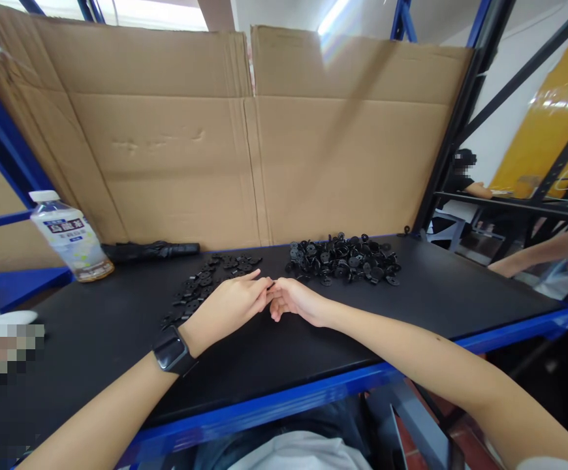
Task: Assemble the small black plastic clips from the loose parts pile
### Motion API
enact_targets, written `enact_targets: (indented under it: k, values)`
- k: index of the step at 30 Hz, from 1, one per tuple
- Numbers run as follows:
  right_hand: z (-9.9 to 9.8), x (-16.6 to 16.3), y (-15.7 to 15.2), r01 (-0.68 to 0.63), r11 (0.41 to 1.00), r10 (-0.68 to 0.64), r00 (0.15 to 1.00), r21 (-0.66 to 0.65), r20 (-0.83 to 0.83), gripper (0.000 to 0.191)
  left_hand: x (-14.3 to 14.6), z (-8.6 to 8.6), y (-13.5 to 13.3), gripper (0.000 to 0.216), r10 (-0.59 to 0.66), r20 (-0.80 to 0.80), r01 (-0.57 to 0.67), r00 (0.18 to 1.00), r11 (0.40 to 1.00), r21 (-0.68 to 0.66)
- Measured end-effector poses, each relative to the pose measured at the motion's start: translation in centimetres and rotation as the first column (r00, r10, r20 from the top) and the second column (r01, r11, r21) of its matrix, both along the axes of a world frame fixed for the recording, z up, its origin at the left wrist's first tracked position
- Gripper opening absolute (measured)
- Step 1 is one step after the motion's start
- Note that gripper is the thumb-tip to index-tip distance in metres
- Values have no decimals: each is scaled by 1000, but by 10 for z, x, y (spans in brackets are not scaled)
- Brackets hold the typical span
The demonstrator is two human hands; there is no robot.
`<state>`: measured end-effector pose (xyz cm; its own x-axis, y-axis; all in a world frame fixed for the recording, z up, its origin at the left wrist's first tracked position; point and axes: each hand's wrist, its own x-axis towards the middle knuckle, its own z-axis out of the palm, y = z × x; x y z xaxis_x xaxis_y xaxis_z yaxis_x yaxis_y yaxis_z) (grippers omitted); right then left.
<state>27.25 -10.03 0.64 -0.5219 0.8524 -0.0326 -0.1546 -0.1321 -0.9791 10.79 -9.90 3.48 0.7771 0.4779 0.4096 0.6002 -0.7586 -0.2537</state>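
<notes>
Holding small dark part (271,284) between touching fingertips of left hand (230,301) and right hand (299,301), right of bottle (72,238). Near loose black pieces (200,286), closer to bottle, and heaped black parts (345,259), farther from it.

A small, mostly hidden black piece (271,284) is pinched where the fingertips of the bare left hand (232,299) and the bare right hand (298,301) meet, above a black-topped, blue-edged bench (426,294). Beyond the right hand, small round black plastic parts (343,258) are heaped; small black plastic pieces (194,287) are spread near the left, partly hidden by it. The bench is backed by tall brown cardboard panels (166,147).
</notes>
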Motion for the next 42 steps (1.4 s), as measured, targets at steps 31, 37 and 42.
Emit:
enact_targets:
  k: [31, 37, 42]
  values:
    - [-6, -1, 2, 141, 990, -140, 988, 13, -68, 21, 10, -16, 2, 19, -116, -60, 129, 991, 946, 298]
    - [-5, -5, -3, 151, 987, -149, 988, 62, -27, 10, 7, -12, 1, 19, -50, 82, 32, 995, 978, 208]
    - [1, -8, -11, -86, 995, 92, 985, 49, -144, 16, -2, -5, 0, 21, 78, 279, -131, 957, 975, 178]
